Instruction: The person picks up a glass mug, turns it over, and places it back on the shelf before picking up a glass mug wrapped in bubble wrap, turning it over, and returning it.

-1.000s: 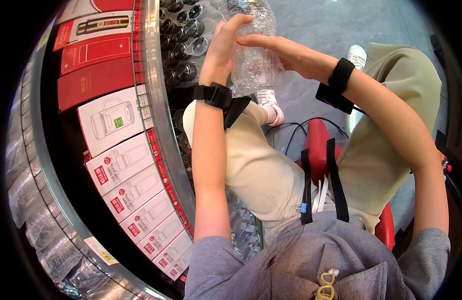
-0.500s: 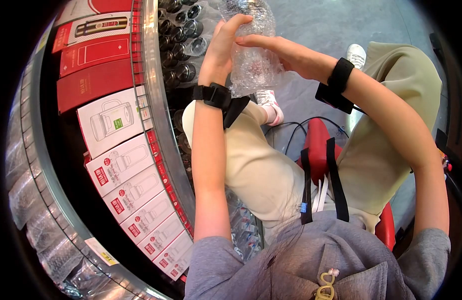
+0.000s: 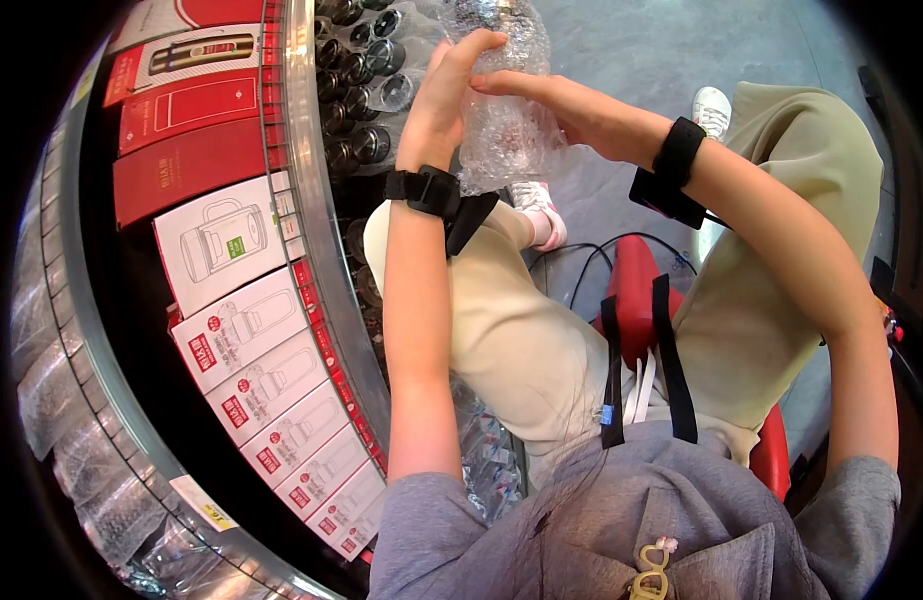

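A bubble-wrapped item (image 3: 507, 135) stands upright in front of me at the top of the view. Clear wrap covers it, so its kind cannot be made out. My left hand (image 3: 444, 100) is closed around its left side, thumb across the front. From the right, my right hand (image 3: 592, 115) grips the same item, its thumb reaching over the front to near the left thumb. The other fingers of both hands are mostly hidden behind the wrap.
Boxed jugs (image 3: 227, 240) and red boxes (image 3: 192, 170) line the wire-fronted shelf on my left. Several plastic-wrapped black-capped items (image 3: 367, 100) sit beside the shelf. A red seat (image 3: 635, 290) is between my legs, with a black cable (image 3: 582, 265) on the floor.
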